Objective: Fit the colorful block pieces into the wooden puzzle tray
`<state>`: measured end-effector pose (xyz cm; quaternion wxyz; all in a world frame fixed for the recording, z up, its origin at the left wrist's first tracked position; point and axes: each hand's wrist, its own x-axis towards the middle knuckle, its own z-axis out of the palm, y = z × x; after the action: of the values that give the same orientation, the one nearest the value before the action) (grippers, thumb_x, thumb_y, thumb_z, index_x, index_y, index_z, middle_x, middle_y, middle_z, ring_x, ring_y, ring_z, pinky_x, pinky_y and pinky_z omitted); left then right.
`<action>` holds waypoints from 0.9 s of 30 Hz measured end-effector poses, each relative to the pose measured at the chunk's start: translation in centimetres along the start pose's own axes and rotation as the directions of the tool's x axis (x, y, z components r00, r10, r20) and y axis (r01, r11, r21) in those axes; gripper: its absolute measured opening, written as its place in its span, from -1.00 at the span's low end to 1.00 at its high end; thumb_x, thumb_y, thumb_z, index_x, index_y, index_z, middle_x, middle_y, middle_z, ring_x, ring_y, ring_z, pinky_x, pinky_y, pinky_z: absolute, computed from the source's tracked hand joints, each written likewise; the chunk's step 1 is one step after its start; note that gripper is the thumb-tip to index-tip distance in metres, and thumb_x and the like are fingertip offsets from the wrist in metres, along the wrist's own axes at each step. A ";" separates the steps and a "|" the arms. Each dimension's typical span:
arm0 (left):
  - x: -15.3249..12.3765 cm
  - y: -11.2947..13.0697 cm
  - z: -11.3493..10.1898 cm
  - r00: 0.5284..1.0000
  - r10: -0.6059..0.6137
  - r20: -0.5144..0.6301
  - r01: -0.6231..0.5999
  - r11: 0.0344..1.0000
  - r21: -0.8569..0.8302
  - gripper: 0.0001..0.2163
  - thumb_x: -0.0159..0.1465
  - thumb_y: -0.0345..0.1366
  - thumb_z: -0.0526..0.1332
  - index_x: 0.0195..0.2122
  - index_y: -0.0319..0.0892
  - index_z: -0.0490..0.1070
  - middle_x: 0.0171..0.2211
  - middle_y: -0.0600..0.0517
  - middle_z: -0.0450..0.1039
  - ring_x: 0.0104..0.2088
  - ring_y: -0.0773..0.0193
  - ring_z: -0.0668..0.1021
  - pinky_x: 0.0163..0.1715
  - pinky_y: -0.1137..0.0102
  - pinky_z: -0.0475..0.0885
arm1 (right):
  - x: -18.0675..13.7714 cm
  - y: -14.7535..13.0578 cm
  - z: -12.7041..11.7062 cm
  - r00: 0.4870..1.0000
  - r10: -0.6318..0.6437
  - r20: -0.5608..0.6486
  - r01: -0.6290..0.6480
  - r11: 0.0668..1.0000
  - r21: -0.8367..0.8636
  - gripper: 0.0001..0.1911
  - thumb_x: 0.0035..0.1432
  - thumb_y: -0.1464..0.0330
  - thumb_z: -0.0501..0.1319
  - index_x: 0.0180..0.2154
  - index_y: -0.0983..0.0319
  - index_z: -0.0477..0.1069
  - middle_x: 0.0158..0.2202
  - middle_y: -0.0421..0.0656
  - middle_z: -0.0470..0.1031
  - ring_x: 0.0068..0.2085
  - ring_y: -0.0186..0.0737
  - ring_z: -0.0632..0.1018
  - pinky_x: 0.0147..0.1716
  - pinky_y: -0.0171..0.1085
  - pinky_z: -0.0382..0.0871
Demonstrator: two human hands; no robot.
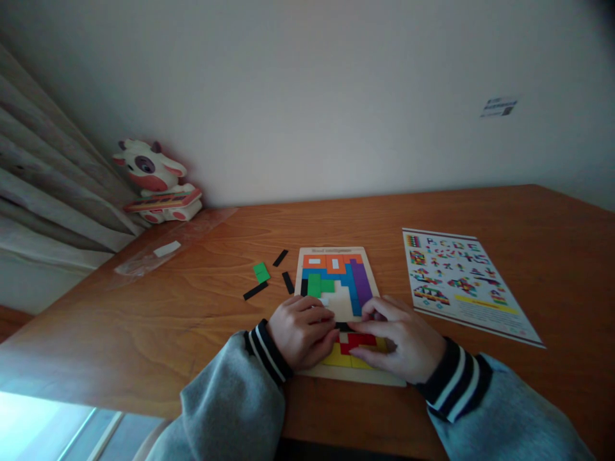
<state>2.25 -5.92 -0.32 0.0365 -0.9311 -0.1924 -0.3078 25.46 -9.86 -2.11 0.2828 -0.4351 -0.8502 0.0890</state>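
- On the brown table (pixel 144 320), the puzzle board (pixel 355 376) lies flat before the person, with coloured pieces inside; a pale part near its middle is bare.
- The left hand (pixel 302 330) is on the left side of the board, its fingers curled; I cannot tell if they grip something.
- The right hand (pixel 401 333) is over the right side, with thumb and forefinger parted and the fingers bent. A finger reaches to the black piece (pixel 342 326) between the two hands.
- Both hands stand in my way and cover part of the near rows, where yellow and red pieces show.
- To the left of the board are a loose green piece (pixel 261 272) and three black strips (pixel 255 291), apart from it.
- To the right lies the printed sheet (pixel 485 291), well clear of the board.
- Far left sits the cow toy (pixel 158 182) near the curtain (pixel 52 166), with clear plastic wrapping (pixel 167 248) just nearer.
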 end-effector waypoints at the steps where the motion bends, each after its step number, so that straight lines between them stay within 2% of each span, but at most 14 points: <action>1: 0.0 0.0 0.0 1.000 0.002 -0.004 -0.002 1.000 0.006 -0.88 0.26 -0.36 0.19 -0.30 -0.18 0.54 -0.33 0.01 0.60 -0.28 0.19 0.58 -0.31 0.29 0.53 | 0.0 0.0 -0.1 1.000 -0.004 0.010 0.004 1.000 0.002 -0.71 0.07 0.13 0.32 -0.21 0.12 0.61 -0.31 -0.10 0.44 -0.30 -0.17 0.45 -0.28 -0.15 0.40; 7: -0.3 -0.1 0.2 1.000 0.010 0.002 -0.010 1.000 0.022 -0.88 0.27 -0.35 0.19 -0.31 -0.17 0.54 -0.32 0.01 0.60 -0.27 0.21 0.57 -0.31 0.32 0.51 | -0.2 0.4 -0.1 1.000 0.008 0.025 -0.008 1.000 0.007 -0.71 0.06 0.12 0.33 -0.19 0.09 0.60 -0.28 -0.11 0.45 -0.26 -0.17 0.48 -0.25 -0.16 0.41; 11: -0.4 -0.1 0.3 1.000 0.003 -0.009 -0.003 1.000 0.025 -0.89 0.26 -0.36 0.20 -0.32 -0.17 0.54 -0.34 0.03 0.59 -0.28 0.23 0.57 -0.31 0.32 0.50 | -0.3 0.8 0.3 0.999 0.035 -0.023 -0.035 0.999 -0.004 -0.57 0.04 0.09 0.33 -0.10 0.18 0.55 -0.25 -0.08 0.47 -0.22 -0.12 0.50 -0.20 -0.13 0.42; 15: -0.2 0.1 0.2 1.000 -0.005 0.005 0.005 1.000 0.018 -0.88 0.26 -0.36 0.20 -0.28 -0.17 0.54 -0.33 0.04 0.60 -0.33 0.25 0.57 -0.31 0.33 0.50 | -0.3 0.9 0.4 1.000 0.023 -0.018 -0.024 1.000 -0.012 -0.66 0.04 0.09 0.34 -0.21 0.16 0.57 -0.26 -0.08 0.46 -0.22 -0.10 0.50 -0.21 -0.09 0.41; 19: -0.2 -0.3 -0.2 0.999 -0.035 0.022 0.035 0.999 0.025 -0.86 0.27 -0.35 0.19 -0.21 -0.16 0.53 -0.30 0.02 0.60 -0.31 0.23 0.56 -0.29 0.32 0.51 | 0.0 0.9 0.0 0.997 0.046 -0.054 -0.047 0.999 -0.016 -0.69 0.13 0.11 0.27 -0.19 0.18 0.54 -0.27 -0.08 0.47 -0.23 -0.11 0.51 -0.20 -0.10 0.41; 23: -1.4 -2.8 -1.1 0.982 -0.187 -0.012 0.187 0.968 0.166 -0.83 0.29 -0.36 0.16 -0.16 -0.17 0.51 -0.23 -0.03 0.59 -0.26 0.20 0.57 -0.22 0.27 0.53 | 0.4 1.2 -0.7 0.990 0.099 -0.104 -0.103 0.994 -0.026 -0.76 0.27 0.23 0.14 -0.18 0.19 0.50 -0.28 -0.08 0.49 -0.23 -0.14 0.52 -0.21 -0.12 0.42; 25: -2.5 -4.6 -1.7 0.951 -0.306 -0.047 0.307 0.914 0.265 -0.82 0.30 -0.33 0.15 -0.14 -0.17 0.51 -0.22 -0.05 0.58 -0.24 0.17 0.57 -0.18 0.24 0.53 | 0.5 1.6 -1.0 0.979 0.132 -0.153 -0.139 0.990 -0.036 -0.78 0.28 0.27 0.11 -0.18 0.21 0.49 -0.27 -0.08 0.49 -0.24 -0.14 0.53 -0.21 -0.11 0.42; 27: -3.8 -6.4 -2.4 0.916 -0.400 -0.020 0.382 0.855 0.351 -0.82 0.31 -0.28 0.14 -0.17 -0.14 0.52 -0.24 -0.04 0.58 -0.25 0.15 0.57 -0.20 0.23 0.54 | 0.5 2.0 -1.2 0.966 0.158 -0.202 -0.170 0.984 -0.044 -0.79 0.28 0.29 0.11 -0.19 0.21 0.48 -0.27 -0.08 0.49 -0.24 -0.13 0.54 -0.19 -0.11 0.43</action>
<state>-4.33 -1.77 -0.94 0.1316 -0.8592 -0.4296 -0.2448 27.28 -8.33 -1.66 0.3442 -0.5192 -0.7811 0.0424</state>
